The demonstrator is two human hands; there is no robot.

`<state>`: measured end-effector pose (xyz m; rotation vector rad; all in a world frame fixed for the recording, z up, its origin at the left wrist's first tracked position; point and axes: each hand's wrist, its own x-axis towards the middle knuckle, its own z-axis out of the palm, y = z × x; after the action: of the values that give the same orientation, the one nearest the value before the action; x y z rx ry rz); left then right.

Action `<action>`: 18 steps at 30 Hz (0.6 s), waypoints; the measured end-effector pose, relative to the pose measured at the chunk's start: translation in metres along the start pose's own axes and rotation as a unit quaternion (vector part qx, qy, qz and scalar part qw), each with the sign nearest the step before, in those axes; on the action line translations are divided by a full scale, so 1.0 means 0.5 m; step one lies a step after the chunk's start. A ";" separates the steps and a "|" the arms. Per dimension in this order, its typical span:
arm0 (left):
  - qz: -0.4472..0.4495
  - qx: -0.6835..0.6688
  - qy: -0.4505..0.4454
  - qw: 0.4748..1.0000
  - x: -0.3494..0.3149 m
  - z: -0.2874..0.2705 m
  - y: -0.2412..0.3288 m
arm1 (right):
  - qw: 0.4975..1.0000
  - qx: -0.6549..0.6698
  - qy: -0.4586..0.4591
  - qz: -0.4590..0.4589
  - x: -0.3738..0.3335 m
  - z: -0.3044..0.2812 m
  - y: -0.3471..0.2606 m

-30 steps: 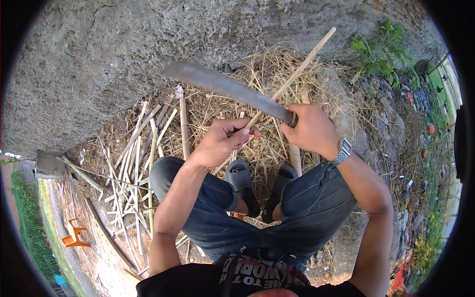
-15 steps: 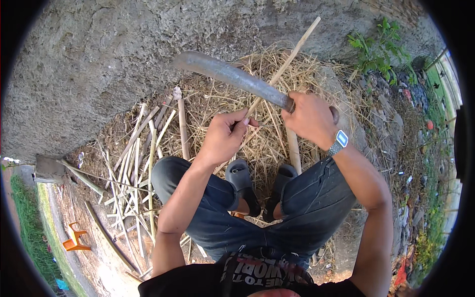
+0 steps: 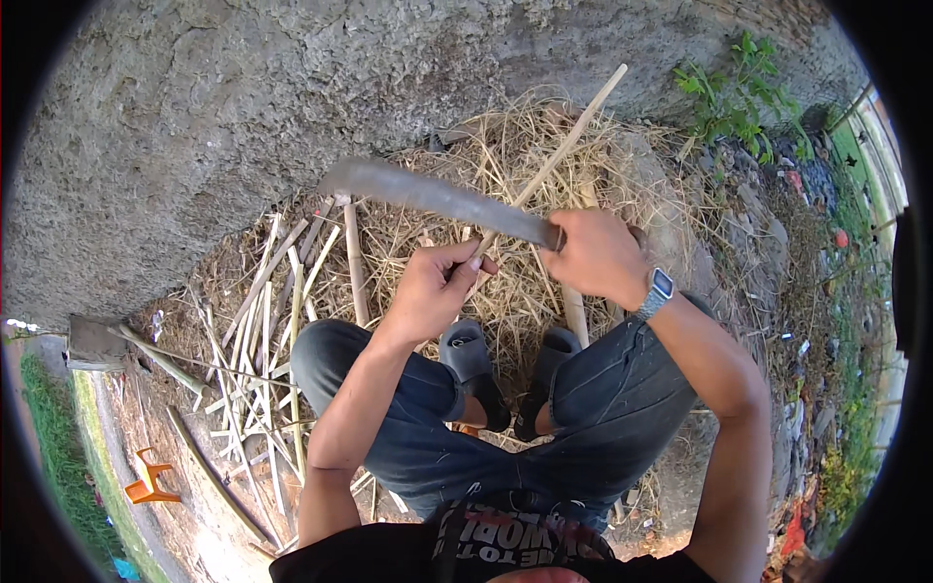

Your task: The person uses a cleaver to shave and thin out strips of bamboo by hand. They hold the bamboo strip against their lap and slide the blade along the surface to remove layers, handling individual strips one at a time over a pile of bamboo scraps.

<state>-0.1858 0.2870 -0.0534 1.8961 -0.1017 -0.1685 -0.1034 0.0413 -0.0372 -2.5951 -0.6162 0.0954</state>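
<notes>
Nearby: straw (image 3: 505,296) under machete (image 3: 432,197) & stick (image 3: 561,151), strips (image 3: 262,325) to L, wall (image 3: 194,146) ahead.

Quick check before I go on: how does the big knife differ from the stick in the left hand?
The knife has a broad, curved grey blade; the stick is slender, pale tan and nearly straight. The knife points up-left from the right hand; the stick slants up-right from the left hand. Both are long and hand-held, and they cross in this view.
</notes>
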 end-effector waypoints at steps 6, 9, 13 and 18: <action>-0.009 0.017 -0.008 1.000 -0.021 -0.009 -0.014 | 0.983 0.029 0.104 0.147 0.062 -0.071 0.112; 0.010 0.010 -0.010 1.000 -0.013 0.004 -0.015 | 0.983 0.045 0.089 0.156 0.062 -0.067 0.136; -0.011 -0.002 -0.014 1.000 -0.003 0.002 -0.012 | 1.000 0.011 -0.011 0.010 -0.004 0.005 0.019; 0.001 -0.032 -0.004 0.999 -0.003 -0.002 -0.030 | 0.998 -0.060 -0.019 0.027 0.031 -0.019 0.029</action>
<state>-0.1875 0.2932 -0.0669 1.8310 -0.1027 -0.1773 -0.0817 0.0326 -0.0347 -2.7326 -0.5818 0.1300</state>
